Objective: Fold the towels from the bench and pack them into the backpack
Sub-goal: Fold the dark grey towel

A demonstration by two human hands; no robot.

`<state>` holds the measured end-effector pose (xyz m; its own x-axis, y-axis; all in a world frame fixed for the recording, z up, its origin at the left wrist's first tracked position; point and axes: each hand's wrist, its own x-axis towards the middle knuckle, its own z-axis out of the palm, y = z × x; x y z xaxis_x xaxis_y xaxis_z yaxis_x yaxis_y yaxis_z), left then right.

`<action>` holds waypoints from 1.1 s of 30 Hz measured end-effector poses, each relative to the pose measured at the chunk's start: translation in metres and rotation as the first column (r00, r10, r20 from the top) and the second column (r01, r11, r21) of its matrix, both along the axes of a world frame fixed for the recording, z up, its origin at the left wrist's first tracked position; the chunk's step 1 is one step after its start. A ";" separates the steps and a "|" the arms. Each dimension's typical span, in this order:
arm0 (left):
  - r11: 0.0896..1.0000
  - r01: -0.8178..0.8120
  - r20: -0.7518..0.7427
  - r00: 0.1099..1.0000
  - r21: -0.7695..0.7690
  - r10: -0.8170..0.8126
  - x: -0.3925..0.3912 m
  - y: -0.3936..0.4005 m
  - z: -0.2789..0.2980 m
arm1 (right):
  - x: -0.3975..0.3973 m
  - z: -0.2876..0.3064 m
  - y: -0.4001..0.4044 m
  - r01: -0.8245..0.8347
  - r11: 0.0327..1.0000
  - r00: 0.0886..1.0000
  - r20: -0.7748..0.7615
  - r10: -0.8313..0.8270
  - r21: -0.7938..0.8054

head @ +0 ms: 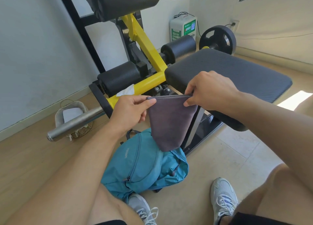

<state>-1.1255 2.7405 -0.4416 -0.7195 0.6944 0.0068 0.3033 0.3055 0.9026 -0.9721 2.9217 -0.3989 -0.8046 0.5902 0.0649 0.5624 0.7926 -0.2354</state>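
Step in hand: folding done or nearly so, towel held over bag, not yet packed.

Left hand (133, 110) and right hand (207, 89) each pinch a top corner of the grey towel (169, 123); it hangs folded, lower end touching or just above the blue backpack (140, 164) on the floor, w/ the tabletop (237, 69) behind bare of towels. Bag opening can't be made out from here. Next, by judgement: find or open the zip, then lower towel in w/o unfolding it.
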 end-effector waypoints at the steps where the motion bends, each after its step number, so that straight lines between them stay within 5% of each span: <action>1: 1.000 0.011 0.045 0.999 -0.006 -0.011 0.001 0.000 0.001 | 0.000 -0.001 -0.001 -0.001 1.000 1.000 0.011 0.001 -0.019; 8: 0.994 -0.007 0.041 0.999 -0.106 0.012 0.004 0.004 -0.001 | 0.002 -0.007 -0.025 -0.203 0.933 0.941 0.205 0.270 -0.296; 12: 0.987 -0.044 -0.112 0.993 -0.156 0.027 0.000 0.006 -0.007 | 0.002 -0.013 -0.051 -0.243 0.602 0.857 0.122 0.501 -0.761; 17: 0.962 -0.012 -0.337 0.938 -0.273 -0.084 -0.003 0.000 -0.005 | 0.007 0.002 -0.050 -0.253 0.317 0.833 -0.038 0.552 -0.914; 19: 0.968 -0.019 -0.379 0.922 -0.249 -0.079 -0.003 -0.004 0.000 | 0.009 0.006 -0.041 -0.289 0.362 0.857 -0.071 0.511 -0.886; 22: 0.988 0.005 -0.399 0.914 -0.156 -0.067 -0.001 -0.006 0.006 | 0.002 -0.009 -0.023 -0.336 0.758 0.903 0.036 0.428 -0.559; 24: 0.994 0.041 -0.405 0.911 -0.104 -0.080 0.001 -0.006 0.009 | -0.003 -0.024 -0.014 -0.292 0.869 0.934 0.073 0.348 -0.400; 33: 0.948 0.320 -0.311 0.900 -0.004 -0.305 0.009 -0.008 0.016 | -0.014 -0.049 -0.012 -0.431 0.796 0.894 -0.080 0.441 -0.425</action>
<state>-1.1170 2.7326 -0.4254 -0.4237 0.8767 0.2279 0.6381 0.1103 0.7620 -0.9859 2.9097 -0.4483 -0.9815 0.1419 -0.1283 0.1907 0.7814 -0.5941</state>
